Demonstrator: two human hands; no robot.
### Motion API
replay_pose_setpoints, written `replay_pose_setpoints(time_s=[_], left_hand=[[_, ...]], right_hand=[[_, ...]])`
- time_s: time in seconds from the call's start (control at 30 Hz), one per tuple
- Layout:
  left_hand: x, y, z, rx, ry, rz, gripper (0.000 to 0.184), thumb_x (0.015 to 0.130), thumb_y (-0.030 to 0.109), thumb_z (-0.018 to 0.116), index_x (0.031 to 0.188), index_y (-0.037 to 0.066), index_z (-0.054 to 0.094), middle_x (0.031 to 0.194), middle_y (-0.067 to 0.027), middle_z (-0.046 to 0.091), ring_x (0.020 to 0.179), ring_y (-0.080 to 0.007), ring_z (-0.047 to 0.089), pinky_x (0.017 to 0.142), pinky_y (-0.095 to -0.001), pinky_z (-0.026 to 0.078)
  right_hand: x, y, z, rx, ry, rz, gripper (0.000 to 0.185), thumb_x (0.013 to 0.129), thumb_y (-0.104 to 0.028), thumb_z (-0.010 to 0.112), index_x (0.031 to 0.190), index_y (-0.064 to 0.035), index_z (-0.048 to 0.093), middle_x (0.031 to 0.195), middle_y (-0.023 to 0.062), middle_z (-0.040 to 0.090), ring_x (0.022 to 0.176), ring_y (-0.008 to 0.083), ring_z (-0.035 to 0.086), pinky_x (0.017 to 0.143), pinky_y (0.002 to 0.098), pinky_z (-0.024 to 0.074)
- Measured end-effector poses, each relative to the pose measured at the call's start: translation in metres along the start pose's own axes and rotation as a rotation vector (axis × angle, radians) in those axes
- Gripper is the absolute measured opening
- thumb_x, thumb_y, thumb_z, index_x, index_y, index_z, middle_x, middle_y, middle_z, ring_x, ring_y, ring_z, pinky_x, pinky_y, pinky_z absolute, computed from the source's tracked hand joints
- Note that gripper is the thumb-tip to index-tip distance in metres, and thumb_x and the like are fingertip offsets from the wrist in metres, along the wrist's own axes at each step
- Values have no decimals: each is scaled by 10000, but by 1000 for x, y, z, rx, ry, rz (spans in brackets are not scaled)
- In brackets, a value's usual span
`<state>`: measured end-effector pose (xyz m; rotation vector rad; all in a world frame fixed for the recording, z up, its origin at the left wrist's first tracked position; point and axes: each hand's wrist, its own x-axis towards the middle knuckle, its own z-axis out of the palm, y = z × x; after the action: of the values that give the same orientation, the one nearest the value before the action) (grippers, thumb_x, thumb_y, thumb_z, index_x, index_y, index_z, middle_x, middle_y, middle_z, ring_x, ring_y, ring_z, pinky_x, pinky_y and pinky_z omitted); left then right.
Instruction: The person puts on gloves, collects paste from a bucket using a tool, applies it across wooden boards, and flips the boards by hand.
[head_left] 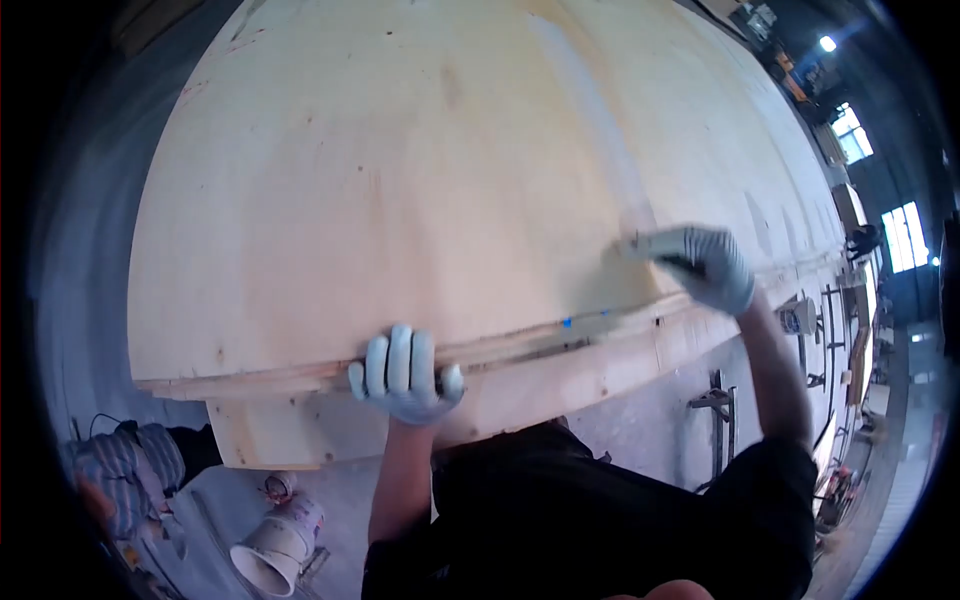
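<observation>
A white-gloved left hand (404, 376) lays slightly parted fingers on a broad pale plywood panel (390, 220); the white-gloved right hand (706, 266) curls, its hold unclear.

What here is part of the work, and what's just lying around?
Part of the work:
wooden sheet, left gloved hand at its edge
pale streak, right gloved hand near its end; too blurred to tell if it holds a tool

Seemingly just lying around:
white bucket, lower left
bucket at far right
dark metal stand
</observation>
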<state>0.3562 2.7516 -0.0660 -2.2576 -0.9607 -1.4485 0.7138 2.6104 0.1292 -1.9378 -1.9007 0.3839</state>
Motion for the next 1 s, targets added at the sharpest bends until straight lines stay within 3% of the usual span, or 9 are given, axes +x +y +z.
replay_pose_setpoints(time_s=[0.1,0.2,0.27,0.43,0.53,0.57,0.67,0.83,1.0], left_hand=[[5,1,-9,-82,-102,-14,479,1031,467,433,1229,107,679,1322,-98,661,1269,-324,550,1136,-536,310],[6,-3,-32,-169,-201,-9,485,988,408,520,1342,100,645,1434,-107,601,1383,-333,484,1202,-544,246],[7,-8,-51,-244,-337,-20,493,976,383,542,1365,92,630,1463,-119,577,1416,-347,458,1225,-548,217],[-28,-36,-103,-345,-363,-37,491,947,330,566,1354,60,616,1459,-153,576,1404,-388,467,1194,-566,291],[-68,-50,-133,-266,-433,-113,462,949,298,566,1334,46,611,1429,-161,591,1375,-391,498,1181,-574,317],[-84,-55,-140,-237,-456,-131,452,953,272,561,1340,43,604,1425,-164,590,1375,-392,498,1176,-574,325],[-138,-65,-158,-172,-549,-195,430,959,198,550,1355,32,586,1415,-175,587,1373,-398,498,1164,-571,350],[-204,-72,-193,-165,-669,-378,406,958,115,536,1346,7,581,1404,-190,585,1360,-416,506,1150,-558,374],[-177,-72,-198,-156,-419,-376,354,1000,150,497,1284,-9,636,1353,-198,631,1311,-417,562,1149,-557,391]], right_hand=[[-39,-45,23,-156,95,-83,300,963,14,645,1239,-63,735,1134,105,784,953,201,764,853,332,597],[-47,-66,11,275,57,386,294,960,27,647,1244,-1,714,1092,98,783,847,184,760,794,333,613],[-43,-65,-13,451,247,200,269,942,33,677,1208,71,696,1074,134,775,810,192,756,808,325,621],[-32,3,-87,664,504,257,365,874,-53,757,1225,44,719,1067,130,775,962,213,744,892,372,614],[1,106,-73,957,284,327,365,837,-49,797,1187,36,737,1071,125,770,926,221,744,844,379,624],[24,143,-58,568,368,506,346,826,-42,814,1155,39,741,1034,113,776,897,195,742,806,353,612],[81,177,-60,343,154,264,291,851,-42,811,1124,38,747,985,99,780,883,165,736,787,319,595],[-5,121,-50,279,32,222,180,912,9,746,1091,-2,768,997,75,792,924,117,724,836,300,587],[-83,-8,-12,246,30,418,252,902,45,719,1143,-7,768,1067,101,790,962,125,722,894,291,588]])
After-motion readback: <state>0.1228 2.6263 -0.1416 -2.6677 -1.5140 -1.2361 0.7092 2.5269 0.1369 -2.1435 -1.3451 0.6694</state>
